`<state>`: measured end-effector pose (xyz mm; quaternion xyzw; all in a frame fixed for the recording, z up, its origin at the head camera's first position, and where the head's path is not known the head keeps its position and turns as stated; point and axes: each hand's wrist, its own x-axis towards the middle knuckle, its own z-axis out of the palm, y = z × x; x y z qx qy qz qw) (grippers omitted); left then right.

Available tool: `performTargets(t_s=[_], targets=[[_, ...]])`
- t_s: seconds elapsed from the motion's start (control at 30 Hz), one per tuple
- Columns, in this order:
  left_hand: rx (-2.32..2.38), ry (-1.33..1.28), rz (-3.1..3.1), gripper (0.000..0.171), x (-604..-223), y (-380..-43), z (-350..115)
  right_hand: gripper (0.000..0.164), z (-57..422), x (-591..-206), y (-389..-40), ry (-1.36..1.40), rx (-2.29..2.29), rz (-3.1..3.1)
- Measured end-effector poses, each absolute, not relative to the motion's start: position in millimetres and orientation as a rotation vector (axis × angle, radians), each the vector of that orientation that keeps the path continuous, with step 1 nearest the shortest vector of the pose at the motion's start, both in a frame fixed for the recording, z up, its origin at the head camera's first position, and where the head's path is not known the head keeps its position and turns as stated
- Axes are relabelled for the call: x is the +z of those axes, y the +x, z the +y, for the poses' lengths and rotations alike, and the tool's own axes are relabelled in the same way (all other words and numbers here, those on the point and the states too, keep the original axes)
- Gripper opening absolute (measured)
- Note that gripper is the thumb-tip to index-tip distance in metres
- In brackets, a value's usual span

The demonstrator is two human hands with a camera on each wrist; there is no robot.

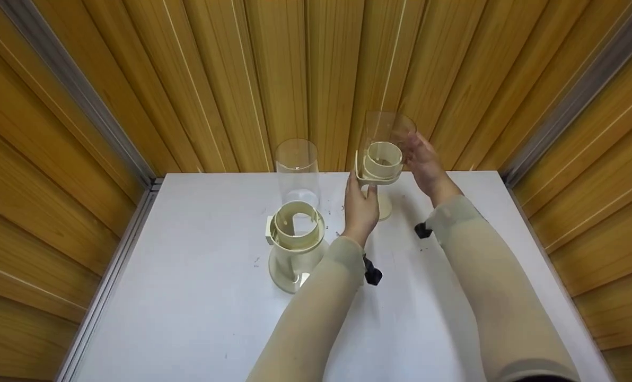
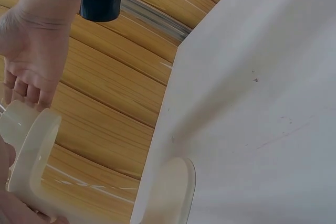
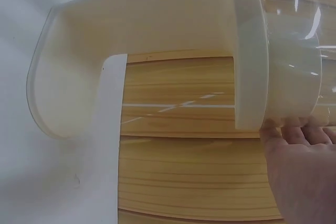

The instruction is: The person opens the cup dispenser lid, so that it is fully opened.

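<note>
A cream C-shaped plastic stand [image 1: 366, 178] has a round base [image 3: 63, 77] close to the tabletop and a raised ring [image 1: 383, 162] on its upper platform. My left hand [image 1: 362, 209] grips the stand just below that platform. Around the ring sits a clear cylinder [image 1: 393, 124], its wall overlapping the ring in the right wrist view. My right hand [image 1: 426, 164] holds the cylinder's right side, with fingers [image 3: 296, 135] against it low down near the platform. The left wrist view shows the right palm [image 2: 39, 61] turned toward the stand.
To the left of my left forearm stands another cream stand [image 1: 297, 252] with a ring on top. Another clear cylinder [image 1: 297, 164] stands upright behind it. Wood-patterned panels [image 1: 279, 79] rise beyond the white table [image 1: 189, 297], which bears several small dark specks.
</note>
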<state>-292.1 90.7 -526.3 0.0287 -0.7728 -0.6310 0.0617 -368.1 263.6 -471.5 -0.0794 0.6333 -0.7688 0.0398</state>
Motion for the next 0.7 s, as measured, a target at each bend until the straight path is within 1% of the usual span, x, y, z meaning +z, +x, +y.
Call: performTargets(t_s=[0.1, 0.17, 0.2, 0.37, 0.5, 0.6, 0.7], targets=[[-1.876, 0.087, -2.338, 0.066, -525.6, -292.5, 91.8, 0.09, 261.9, -473.8, -369.5, -0.252, -2.369, 1.982], [-1.87, 0.088, -2.334, 0.064, -525.7, -293.2, 92.8, 0.078, 261.9, -474.5, -369.7, -0.245, -2.373, 2.015], [-1.866, 0.091, -2.333, 0.063, -525.7, -293.3, 93.4, 0.075, 261.9, -474.7, -369.7, -0.238, -2.376, 2.027], [-1.832, 0.11, -2.334, 0.059, -526.2, -293.7, 95.2, 0.072, 261.8, -475.5, -368.0, -0.189, -2.382, 2.054], [-1.798, 0.138, -2.326, 0.055, -526.9, -293.2, 95.5, 0.08, 260.5, -478.4, -366.3, -0.177, -2.363, 2.092], [-1.782, 0.175, -2.325, 0.053, -528.5, -292.7, 96.2, 0.08, 257.9, -481.5, -364.7, -0.183, -2.366, 2.103], [-1.777, 0.22, -2.32, 0.053, -530.0, -291.9, 96.4, 0.072, 254.6, -483.0, -363.1, -0.195, -2.369, 2.097]])
